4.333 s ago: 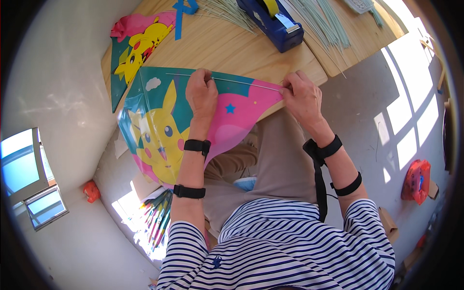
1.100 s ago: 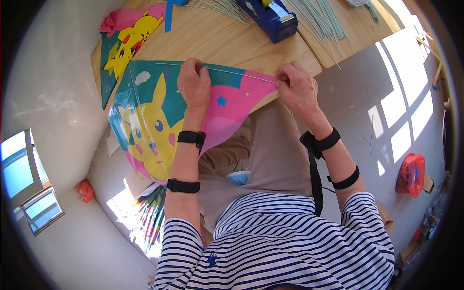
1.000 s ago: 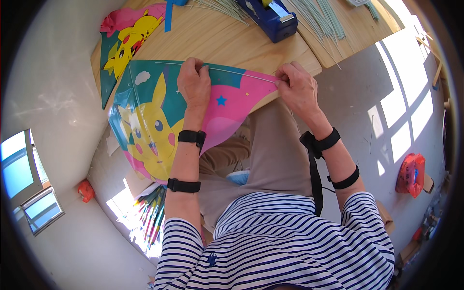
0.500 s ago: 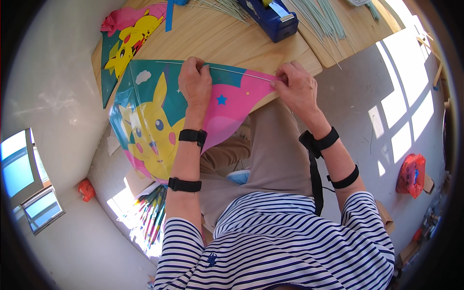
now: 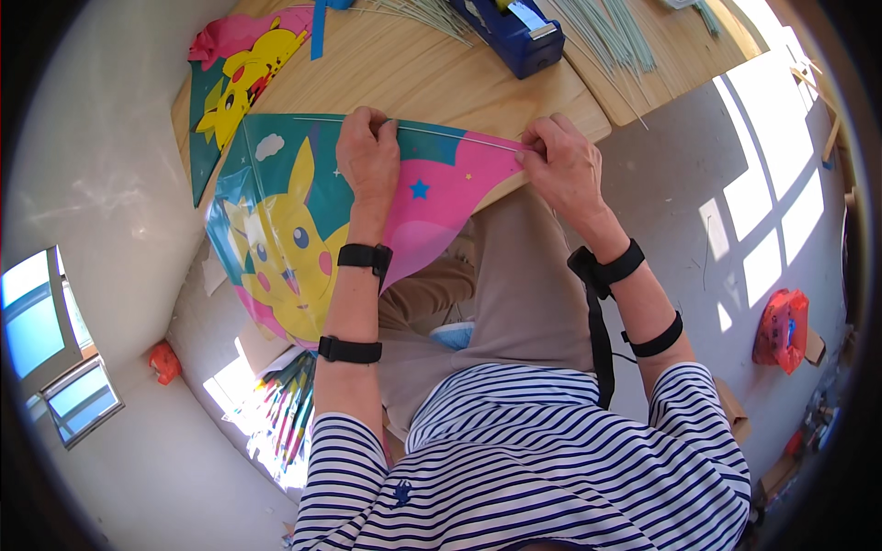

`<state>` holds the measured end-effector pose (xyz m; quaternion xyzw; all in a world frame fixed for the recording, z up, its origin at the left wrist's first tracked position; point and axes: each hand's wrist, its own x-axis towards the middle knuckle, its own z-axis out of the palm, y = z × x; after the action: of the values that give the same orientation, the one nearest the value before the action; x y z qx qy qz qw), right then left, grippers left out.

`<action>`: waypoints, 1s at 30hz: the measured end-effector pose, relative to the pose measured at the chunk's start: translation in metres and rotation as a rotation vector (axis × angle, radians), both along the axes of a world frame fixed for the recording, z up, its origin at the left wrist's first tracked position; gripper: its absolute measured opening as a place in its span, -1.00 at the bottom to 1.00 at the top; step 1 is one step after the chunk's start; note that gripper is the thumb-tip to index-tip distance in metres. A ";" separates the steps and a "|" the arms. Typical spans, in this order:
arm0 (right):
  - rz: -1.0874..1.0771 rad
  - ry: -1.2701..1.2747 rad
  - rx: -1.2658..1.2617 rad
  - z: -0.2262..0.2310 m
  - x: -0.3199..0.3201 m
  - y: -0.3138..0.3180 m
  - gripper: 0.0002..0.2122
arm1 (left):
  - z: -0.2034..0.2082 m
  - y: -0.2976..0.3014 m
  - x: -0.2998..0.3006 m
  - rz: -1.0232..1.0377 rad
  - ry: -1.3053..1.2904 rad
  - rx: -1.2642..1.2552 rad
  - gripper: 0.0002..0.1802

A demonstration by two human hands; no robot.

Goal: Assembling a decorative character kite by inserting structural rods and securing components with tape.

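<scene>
A kite sheet (image 5: 430,230) in green and pink, printed with a yellow cartoon animal, hangs over the near edge of the table and across my lap. Along its upper edge runs a thin pale rod (image 5: 450,137). My left hand (image 5: 369,170) pinches the rod and the sheet's edge near the middle, fingers closed. At the pink pointed corner on the right, my right hand (image 5: 565,170) is closed on the rod's end; its fingertips partly hide that end and the corner.
On the wooden table (image 5: 413,78) lie another printed kite sheet (image 5: 241,87), a blue strip of tape (image 5: 318,32), a blue tape dispenser (image 5: 528,50) and loose thin rods (image 5: 606,37). Colourful folded sheets (image 5: 289,404) are low at left. A red plastic bag (image 5: 781,331) stands on the floor at right.
Almost nothing differs. Both hands keep their grip on the rod and sheet, and the whole view has shifted very slightly.
</scene>
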<state>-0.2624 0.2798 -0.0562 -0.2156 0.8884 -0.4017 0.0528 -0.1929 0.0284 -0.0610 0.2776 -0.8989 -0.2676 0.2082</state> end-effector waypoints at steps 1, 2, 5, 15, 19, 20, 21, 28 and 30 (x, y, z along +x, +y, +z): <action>0.000 -0.012 -0.012 0.000 0.000 0.000 -0.88 | 0.001 0.000 0.000 0.000 -0.008 -0.004 -0.86; 0.000 -0.024 -0.024 0.000 0.000 0.000 -0.89 | 0.001 0.000 0.000 0.000 -0.015 -0.007 -0.86; -0.005 -0.043 -0.077 -0.003 -0.002 0.002 -0.94 | 0.002 0.000 0.000 0.000 -0.020 0.000 -0.86; -0.002 -0.045 -0.043 -0.005 -0.005 0.001 -0.97 | 0.001 -0.002 0.001 -0.006 -0.022 0.026 -0.85; -0.010 -0.035 -0.041 -0.004 -0.004 0.000 -0.96 | -0.001 -0.004 0.001 -0.012 -0.013 0.044 -0.84; -0.014 -0.031 -0.040 -0.005 -0.004 0.000 -0.96 | -0.001 -0.005 0.001 -0.014 -0.012 0.050 -0.84; -0.017 -0.027 -0.039 -0.005 -0.004 0.000 -0.96 | -0.001 -0.005 0.001 -0.015 -0.011 0.053 -0.84; -0.020 -0.026 -0.013 -0.005 -0.003 -0.001 -0.98 | -0.002 -0.006 0.002 -0.024 -0.014 0.050 -0.85; -0.021 -0.018 -0.010 -0.005 -0.004 -0.001 -0.98 | -0.002 -0.006 0.001 -0.025 -0.012 0.051 -0.85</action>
<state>-0.2659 0.2785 -0.0609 -0.2032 0.8882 -0.4084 0.0556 -0.1916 0.0222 -0.0629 0.2734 -0.8963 -0.2914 0.1921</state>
